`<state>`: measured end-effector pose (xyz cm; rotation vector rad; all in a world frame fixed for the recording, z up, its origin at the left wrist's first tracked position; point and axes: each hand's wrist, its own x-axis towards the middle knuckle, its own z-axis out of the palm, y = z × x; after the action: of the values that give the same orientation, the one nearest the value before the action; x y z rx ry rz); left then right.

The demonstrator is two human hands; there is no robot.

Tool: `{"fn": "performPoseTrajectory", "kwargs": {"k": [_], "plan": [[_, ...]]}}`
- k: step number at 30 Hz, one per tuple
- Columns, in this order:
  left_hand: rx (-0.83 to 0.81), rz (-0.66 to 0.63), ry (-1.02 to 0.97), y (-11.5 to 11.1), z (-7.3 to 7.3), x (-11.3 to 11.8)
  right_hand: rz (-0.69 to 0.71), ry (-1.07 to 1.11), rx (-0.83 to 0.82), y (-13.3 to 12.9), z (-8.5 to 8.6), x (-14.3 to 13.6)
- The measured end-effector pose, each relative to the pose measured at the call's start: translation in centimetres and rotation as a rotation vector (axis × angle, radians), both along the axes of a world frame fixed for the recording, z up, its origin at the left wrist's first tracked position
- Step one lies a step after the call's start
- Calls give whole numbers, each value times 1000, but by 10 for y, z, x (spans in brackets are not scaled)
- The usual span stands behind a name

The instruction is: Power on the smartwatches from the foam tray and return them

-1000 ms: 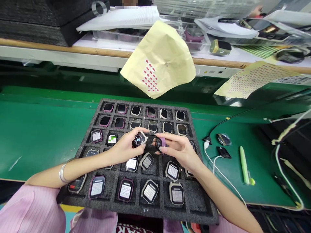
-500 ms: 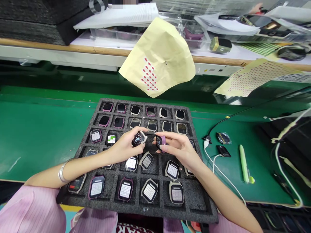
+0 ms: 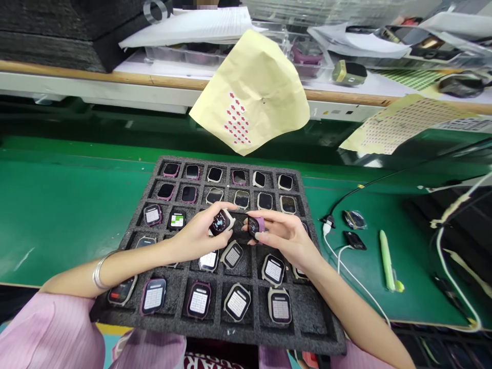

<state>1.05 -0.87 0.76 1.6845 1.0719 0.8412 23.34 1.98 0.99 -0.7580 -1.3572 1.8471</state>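
Note:
Over the middle of a dark grey foam tray [image 3: 230, 333], my left hand [image 3: 203, 228] grips a silver-rimmed watch [image 3: 220, 222] by its edges, its lit face showing a dial. To the right, my right hand [image 3: 286, 233] pinches a purple-rimmed watch [image 3: 254, 225], its dark face turned toward the left. The two held watches are apart. Several other watches sit in the tray's compartments; the front rows have lit screens with white grids, such as the purple watch [image 3: 199, 300], while the back rows, including the silver watch [image 3: 285, 182], are dark.
Right of the tray lie a white cable connector [image 3: 327, 225], a small black square device [image 3: 354, 240], a bagged round item [image 3: 354, 219] and a green pen [image 3: 386, 261]. A yellow sticker sheet [image 3: 269, 87] hangs from the shelf edge [image 3: 154, 80] behind the tray.
The watch in my left hand has tilted slightly, showing more of its face. My right hand's watch has turned a little and shifted slightly right.

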Motion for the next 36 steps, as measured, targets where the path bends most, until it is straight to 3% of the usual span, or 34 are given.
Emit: {"fn": "performPoseTrajectory", "kwargs": {"k": [6,12,18,36], "plan": [[-27,3,-4,1,-1,0,10,13,-51,0,0,0],[-406,31,-366,6,-13,4,-10,44,-200,3,1,-2],[-651,155,-626,9,-5,8,-54,29,-208,4,-2,-2],[-537,92,-593,9,-8,8,-70,-37,-172,3,-6,-2]]}}
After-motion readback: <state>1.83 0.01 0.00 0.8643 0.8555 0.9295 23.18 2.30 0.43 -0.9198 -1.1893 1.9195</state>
